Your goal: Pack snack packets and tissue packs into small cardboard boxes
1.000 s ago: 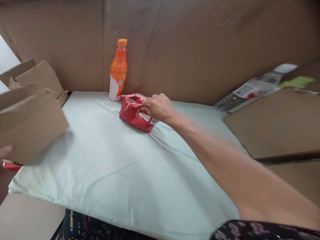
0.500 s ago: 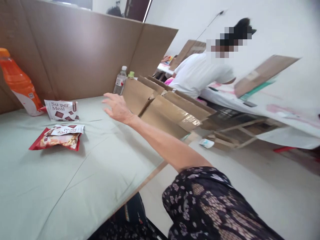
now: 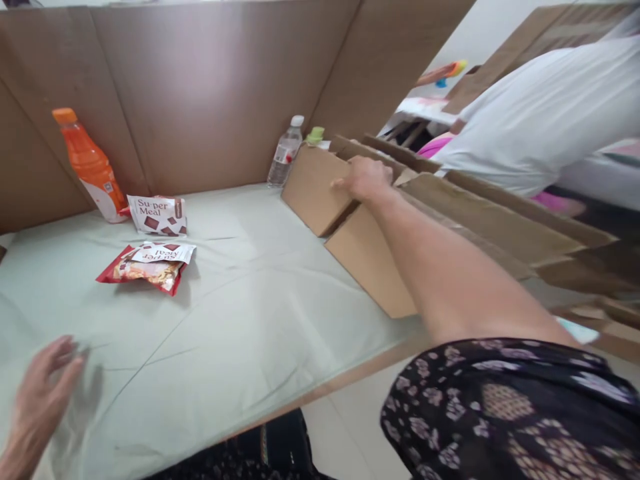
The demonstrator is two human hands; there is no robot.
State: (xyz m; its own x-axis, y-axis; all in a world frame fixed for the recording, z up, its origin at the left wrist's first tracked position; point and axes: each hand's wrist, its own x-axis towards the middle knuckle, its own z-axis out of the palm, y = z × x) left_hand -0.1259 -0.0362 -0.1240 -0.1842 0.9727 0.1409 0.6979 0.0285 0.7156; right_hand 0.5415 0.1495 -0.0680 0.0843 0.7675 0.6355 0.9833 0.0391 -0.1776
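Note:
My right hand reaches over the top edge of a small cardboard box at the table's right side. Its thumb lies against the near wall, and the fingers curl over the rim, their tips hidden. At the lower left, my left hand hovers over or rests on the table with nothing in it, its fingers parted from the thumb. A red snack packet with a white Super Meal sachet on top lies beyond it. Another Super Meal packet leans upright behind, beside an orange bottle.
A clear bottle with a white cap and a green-capped item stand behind the box. A second cardboard box adjoins it on the right. Tall cardboard panels wall the table's back. A person in white is at the right.
My right hand has moved from above the table to the right, onto the box rim. My left hand has come into view at the lower left. The view has turned and moved closer to the boxes.

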